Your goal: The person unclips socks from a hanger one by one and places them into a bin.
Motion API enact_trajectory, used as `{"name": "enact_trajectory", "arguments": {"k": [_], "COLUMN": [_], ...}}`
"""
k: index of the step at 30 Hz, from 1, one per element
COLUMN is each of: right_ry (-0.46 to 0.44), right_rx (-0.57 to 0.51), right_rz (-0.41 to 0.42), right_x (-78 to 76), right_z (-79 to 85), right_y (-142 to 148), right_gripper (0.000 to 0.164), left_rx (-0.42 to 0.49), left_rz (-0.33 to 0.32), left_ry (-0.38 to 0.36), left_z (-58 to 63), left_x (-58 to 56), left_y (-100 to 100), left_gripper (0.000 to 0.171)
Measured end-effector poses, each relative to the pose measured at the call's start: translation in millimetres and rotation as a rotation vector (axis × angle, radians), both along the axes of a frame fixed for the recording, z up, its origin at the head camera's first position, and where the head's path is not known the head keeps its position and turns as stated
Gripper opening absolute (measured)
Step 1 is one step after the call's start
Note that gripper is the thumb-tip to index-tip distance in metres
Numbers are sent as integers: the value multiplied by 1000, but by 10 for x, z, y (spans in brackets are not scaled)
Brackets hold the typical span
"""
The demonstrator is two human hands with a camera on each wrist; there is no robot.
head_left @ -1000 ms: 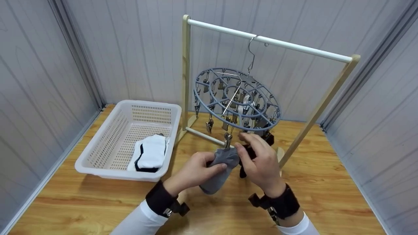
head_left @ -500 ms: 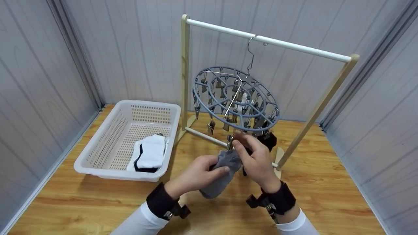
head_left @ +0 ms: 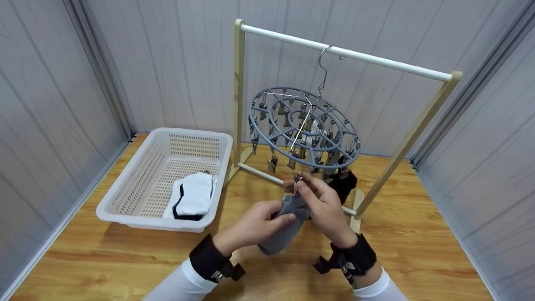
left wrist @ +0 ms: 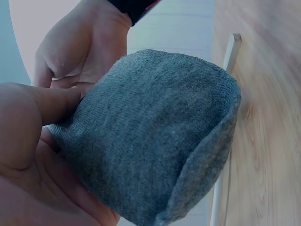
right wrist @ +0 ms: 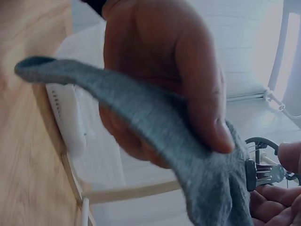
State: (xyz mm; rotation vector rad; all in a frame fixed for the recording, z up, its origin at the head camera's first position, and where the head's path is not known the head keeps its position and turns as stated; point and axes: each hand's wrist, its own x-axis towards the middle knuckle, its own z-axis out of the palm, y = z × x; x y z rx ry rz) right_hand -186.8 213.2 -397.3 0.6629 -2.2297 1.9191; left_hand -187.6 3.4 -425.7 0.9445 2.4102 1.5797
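Observation:
A grey sock (head_left: 281,236) hangs just under the near rim of the round clip hanger (head_left: 315,166). My left hand (head_left: 260,223) pinches it, thumb on top and fingers behind. In the left wrist view the sock (left wrist: 150,132) spreads wide, its rounded end away from the thumb. At the sock's upper end sits a metal clip (right wrist: 268,173), its jaw against the gathered cloth. My right hand (head_left: 328,211) pinches this clip between thumb and fingers. Its fingers partly hide the clip in the head view.
A white basket (head_left: 150,225) with folded white and black socks (head_left: 198,192) stands at left. The hanger hooks onto the white rod (head_left: 388,62) of a wooden stand. Several metal clips dangle around it. A black sock (head_left: 346,186) hangs behind my right hand.
My right hand has moved left from beside the sock's edge onto the clip and now pinches it. My left hand and the grey sock have shifted slightly right.

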Motion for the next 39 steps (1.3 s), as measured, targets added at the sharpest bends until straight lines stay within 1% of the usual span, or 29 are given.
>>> {"name": "enact_trajectory", "arguments": {"k": [6,10,13,16,19,24,28,32,35,39], "right_ry": [-96,-119,-107,-94,-81,-47,-8,9,11,15], "right_rx": [-127,-173,-186,-208,-223,-215,-210,-207,-200,-187], "right_rz": [-10,-20,-35,-49,-62,-81,-78,-73,-75,-91], "right_x": [3,7,10,1,-11,-19,-26,-24,-20,-18], "right_z": [33,46,49,51,51,52,52,54,60,68], "right_y": [3,-6,-10,-17,-18,8,26,38,47,56], "right_gripper": [37,35,29,22,19,19,19,20,21,21], "left_rx": [0,-3,-1,-3,-4,-14,-15,-22,-33,-54], "left_rz": [3,2,2,8,10,11,11,8,-7,-32], "left_ry": [2,-9,-6,12,28,39,46,48,36,1], "left_z": [-6,-3,-2,3,11,27,37,38,45,64], "left_x": [-15,-13,-10,-7,-7,-15,-15,-12,-14,-17], "left_y": [0,-1,-3,-13,-25,-32,-38,-53,-65,-85], "left_gripper": [24,26,28,31,32,29,29,29,30,25]}}
